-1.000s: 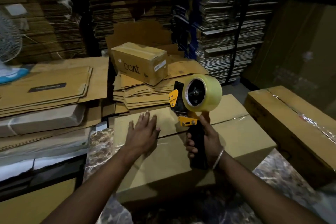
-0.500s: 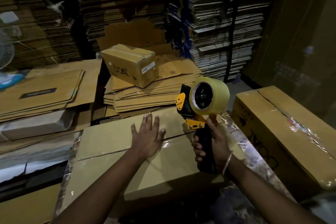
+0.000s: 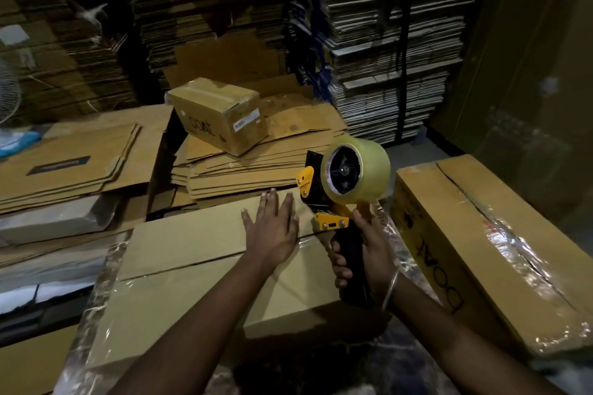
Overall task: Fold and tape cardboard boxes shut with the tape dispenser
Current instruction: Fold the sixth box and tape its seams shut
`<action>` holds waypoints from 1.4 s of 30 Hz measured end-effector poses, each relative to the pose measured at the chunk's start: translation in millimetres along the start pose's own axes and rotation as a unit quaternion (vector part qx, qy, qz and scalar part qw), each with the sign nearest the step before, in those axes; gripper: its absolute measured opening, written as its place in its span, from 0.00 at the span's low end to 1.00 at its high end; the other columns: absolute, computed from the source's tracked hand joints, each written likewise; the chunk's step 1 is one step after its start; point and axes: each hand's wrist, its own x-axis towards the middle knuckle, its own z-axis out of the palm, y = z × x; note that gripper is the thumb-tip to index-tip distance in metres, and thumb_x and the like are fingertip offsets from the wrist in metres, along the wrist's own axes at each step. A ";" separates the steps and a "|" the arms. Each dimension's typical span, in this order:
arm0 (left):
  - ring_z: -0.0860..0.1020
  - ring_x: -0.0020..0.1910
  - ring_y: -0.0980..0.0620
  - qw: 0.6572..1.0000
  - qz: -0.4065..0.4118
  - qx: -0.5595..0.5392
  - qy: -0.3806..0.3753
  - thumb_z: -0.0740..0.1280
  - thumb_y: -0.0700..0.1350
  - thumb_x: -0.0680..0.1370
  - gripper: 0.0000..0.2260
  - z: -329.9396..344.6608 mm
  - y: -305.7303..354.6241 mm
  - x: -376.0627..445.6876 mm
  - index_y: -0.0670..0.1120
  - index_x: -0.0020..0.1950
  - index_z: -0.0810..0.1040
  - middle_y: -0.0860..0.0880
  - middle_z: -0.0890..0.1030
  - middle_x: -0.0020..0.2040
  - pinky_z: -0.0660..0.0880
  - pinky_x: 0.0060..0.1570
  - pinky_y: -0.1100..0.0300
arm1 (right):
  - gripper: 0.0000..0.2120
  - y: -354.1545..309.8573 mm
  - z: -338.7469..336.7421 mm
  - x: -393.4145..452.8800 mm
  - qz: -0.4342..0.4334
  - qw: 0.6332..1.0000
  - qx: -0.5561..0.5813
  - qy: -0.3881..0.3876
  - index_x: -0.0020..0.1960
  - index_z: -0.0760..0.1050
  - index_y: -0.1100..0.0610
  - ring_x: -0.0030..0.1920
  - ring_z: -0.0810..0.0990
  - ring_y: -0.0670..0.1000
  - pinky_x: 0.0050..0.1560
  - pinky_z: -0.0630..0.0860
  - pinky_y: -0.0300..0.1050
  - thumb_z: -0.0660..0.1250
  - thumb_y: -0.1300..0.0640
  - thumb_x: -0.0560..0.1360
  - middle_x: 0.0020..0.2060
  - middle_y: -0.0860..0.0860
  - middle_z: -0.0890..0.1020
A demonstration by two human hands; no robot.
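Cardboard box point(image 3: 199, 269) lies flat in front of you in the head view, its two top flaps folded down so they meet along a seam running from near left to far right, and that seam looks to be the job in hand: the flaps are closed, and a glossy strip seems to cover part of the seam, though you cannot tell how far it reaches. Your left hand point(image 3: 272, 231) rests palm-down on the far right part of the lid, fingers straight and spread, pressing both flaps beside the seam and gripping nothing. Your right hand point(image 3: 365, 253) is wrapped around the black handle of the tape dispenser point(image 3: 340, 192), thumb up near the yellow bracket, wrist cocked so the roll stands above the box's far right edge, just beside your left fingertips. The next move probably calls for bringing the dispenser's mouth down onto the seam at that edge and drawing it along while your left hand keeps the flaps level. A taped box point(image 3: 481, 250) sits to the right, well apart from your hands.
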 end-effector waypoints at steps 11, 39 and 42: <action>0.42 0.81 0.52 0.999 -0.001 0.027 -0.026 0.40 0.67 0.81 0.23 -3.2 -21.0 -23.4 0.72 0.77 0.43 0.60 0.43 0.81 0.41 0.73 0.33 | 0.32 -17.7 -23.5 -3.7 0.023 0.999 -0.042 -0.012 0.34 0.72 0.57 0.23 0.64 0.50 0.26 0.65 0.41 0.61 0.26 0.68 0.28 0.53 0.67; 0.76 0.64 0.45 0.939 -0.048 -0.313 0.134 0.60 0.44 0.83 0.14 5.0 21.8 -19.0 0.47 0.66 0.79 0.46 0.79 0.65 0.71 0.67 0.49 | 0.33 7.0 7.7 -0.2 0.020 0.999 -0.022 0.023 0.35 0.71 0.59 0.21 0.63 0.50 0.25 0.63 0.40 0.58 0.26 0.71 0.28 0.53 0.66; 0.84 0.44 0.46 0.814 -0.155 -0.554 0.084 0.62 0.44 0.83 0.10 -14.0 22.8 -11.8 0.45 0.52 0.83 0.41 0.85 0.48 0.81 0.45 0.49 | 0.33 7.6 11.3 -2.3 0.009 0.999 -0.015 0.030 0.35 0.71 0.59 0.22 0.62 0.50 0.25 0.62 0.40 0.57 0.27 0.71 0.28 0.53 0.66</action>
